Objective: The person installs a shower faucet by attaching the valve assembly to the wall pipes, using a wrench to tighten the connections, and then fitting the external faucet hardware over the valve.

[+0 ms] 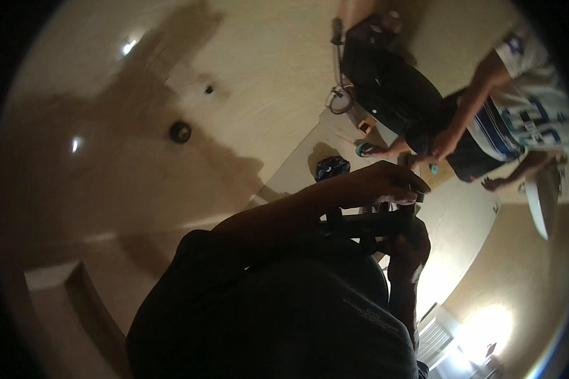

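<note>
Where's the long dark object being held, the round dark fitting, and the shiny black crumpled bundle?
Long dark object [368, 227], head view: middle of its bar.
Round dark fitting [181, 132], head view: its brownish centre.
Shiny black crumpled bundle [332, 168], head view: its middle.

Shadowed beige wall [278, 82], bright light [489, 331]

Seemingly a bathroom, white basin [537, 207], recessed wall niche [58, 316]

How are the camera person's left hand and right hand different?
The left hand is higher in the picture; the right hand is lower. The left hand's forearm slants in from the left, while the right hand's comes up from below. Both hands are bare, in dim light, and close together at the dark gadget.
</note>
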### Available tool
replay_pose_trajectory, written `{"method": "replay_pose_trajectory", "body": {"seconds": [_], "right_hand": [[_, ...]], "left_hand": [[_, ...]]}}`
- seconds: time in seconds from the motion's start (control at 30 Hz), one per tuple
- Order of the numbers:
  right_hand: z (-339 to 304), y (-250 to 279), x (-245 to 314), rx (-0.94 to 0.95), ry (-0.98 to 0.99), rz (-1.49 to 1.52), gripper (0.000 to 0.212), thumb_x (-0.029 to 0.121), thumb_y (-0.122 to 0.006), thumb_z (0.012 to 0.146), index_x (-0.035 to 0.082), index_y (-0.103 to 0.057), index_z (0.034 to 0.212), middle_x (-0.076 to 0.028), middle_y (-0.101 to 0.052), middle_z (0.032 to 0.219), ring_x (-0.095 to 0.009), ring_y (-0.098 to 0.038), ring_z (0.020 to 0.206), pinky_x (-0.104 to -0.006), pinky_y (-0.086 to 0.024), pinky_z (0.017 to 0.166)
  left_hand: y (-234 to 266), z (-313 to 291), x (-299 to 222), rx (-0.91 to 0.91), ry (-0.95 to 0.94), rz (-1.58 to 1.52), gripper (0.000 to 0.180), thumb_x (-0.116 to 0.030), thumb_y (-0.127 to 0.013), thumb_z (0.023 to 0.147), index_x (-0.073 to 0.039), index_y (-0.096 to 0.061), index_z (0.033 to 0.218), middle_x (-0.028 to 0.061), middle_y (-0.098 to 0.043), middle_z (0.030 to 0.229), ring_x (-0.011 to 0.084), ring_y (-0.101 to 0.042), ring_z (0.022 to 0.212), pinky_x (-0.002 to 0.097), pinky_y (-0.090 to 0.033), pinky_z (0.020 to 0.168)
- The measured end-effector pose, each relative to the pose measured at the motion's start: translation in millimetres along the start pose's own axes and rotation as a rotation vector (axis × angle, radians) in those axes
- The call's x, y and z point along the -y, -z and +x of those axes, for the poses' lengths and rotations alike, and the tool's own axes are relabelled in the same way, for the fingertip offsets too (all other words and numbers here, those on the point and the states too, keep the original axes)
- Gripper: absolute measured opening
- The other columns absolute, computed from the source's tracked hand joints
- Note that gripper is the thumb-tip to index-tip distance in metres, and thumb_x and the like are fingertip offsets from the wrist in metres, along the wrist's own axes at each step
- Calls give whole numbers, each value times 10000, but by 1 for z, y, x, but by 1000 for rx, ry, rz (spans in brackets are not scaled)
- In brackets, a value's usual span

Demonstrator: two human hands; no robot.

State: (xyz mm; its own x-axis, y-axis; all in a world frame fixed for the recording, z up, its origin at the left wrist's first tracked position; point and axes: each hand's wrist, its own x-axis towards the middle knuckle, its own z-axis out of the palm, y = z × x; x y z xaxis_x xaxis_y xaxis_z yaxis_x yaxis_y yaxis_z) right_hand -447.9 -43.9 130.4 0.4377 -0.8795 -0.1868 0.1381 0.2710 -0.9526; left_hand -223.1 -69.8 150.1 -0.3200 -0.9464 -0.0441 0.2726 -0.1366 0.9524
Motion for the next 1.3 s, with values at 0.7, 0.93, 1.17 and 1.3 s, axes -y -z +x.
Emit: {"method": "replay_pose_trajectory", "body": {"seconds": [0.7, 0.93, 1.17, 1.3], "right_hand": [[99, -238, -50, 577, -265, 6, 582, 185, -788, 778, -41, -561, 1265, -122, -671, 1017, -166, -677, 820, -317, -630, 692], [136, -261, -72, 653, -269, -75, 604, 190, -787, 785, -41, -555, 1293, -115, -681, 993, -167, -672, 820, -315, -582, 743], [169, -279, -74, 775, -333, -69, 575, 171, -786, 801, -39, -561, 1287, -102, -679, 1000, -157, -652, 824, -294, -548, 728], [188, -294, -72, 837, -363, -41, 574, 147, -769, 808, -54, -544, 1297, -103, -663, 971, -159, -643, 791, -302, -553, 713]], "left_hand": [[159, -238, -14, -633, -176, -300, 608, -321, -697, 949, 19, -498, 1412, 182, -612, 1319, 292, -594, 1232, 456, -452, 1106], [188, -266, -17, -677, 3, -125, 631, -443, -622, 984, 22, -516, 1398, 184, -639, 1301, 284, -638, 1180, 437, -478, 1074], [185, -283, 9, -895, -29, -178, 759, -614, -515, 983, 14, -518, 1410, 165, -609, 1380, 303, -564, 1309, 449, -421, 1128], [179, -289, 17, -990, -148, -317, 817, -649, -478, 979, 10, -461, 1460, 199, -581, 1407, 314, -472, 1399, 492, -312, 1186]]}}
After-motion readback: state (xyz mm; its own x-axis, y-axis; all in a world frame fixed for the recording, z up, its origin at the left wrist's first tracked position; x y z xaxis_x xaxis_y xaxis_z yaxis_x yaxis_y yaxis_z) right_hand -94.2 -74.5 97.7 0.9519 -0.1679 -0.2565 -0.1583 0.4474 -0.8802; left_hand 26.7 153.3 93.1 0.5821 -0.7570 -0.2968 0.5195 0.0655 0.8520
